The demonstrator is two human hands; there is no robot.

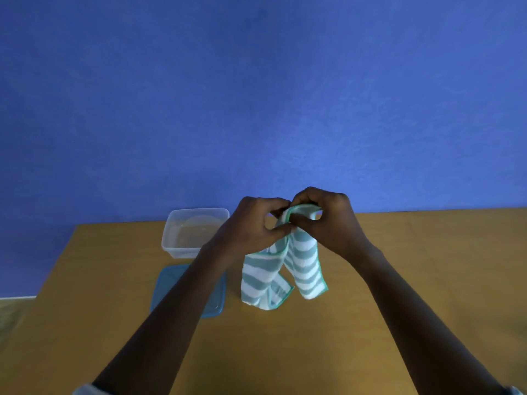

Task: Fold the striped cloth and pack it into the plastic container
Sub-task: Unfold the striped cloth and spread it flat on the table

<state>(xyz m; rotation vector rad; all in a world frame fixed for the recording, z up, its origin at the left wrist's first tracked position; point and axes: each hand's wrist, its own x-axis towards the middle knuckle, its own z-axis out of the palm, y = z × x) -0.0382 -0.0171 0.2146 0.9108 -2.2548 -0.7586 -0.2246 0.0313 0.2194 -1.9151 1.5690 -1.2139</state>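
Both forearms reach forward; left hand (253,220) and right hand (328,215) meet, pinching the cloth (285,269) above the tabletop (427,266).

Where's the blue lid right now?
In the head view, the lid lies flat on the table, left of the hanging cloth, just nearer than the container, partly under the left forearm.

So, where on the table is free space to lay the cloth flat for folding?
The table is bare to the right of the striped cloth, out to its right edge, and also in front, between the two forearms. The left side is crowded: the plastic container stands at the back and the blue lid lies in front of it, partly under the left forearm.
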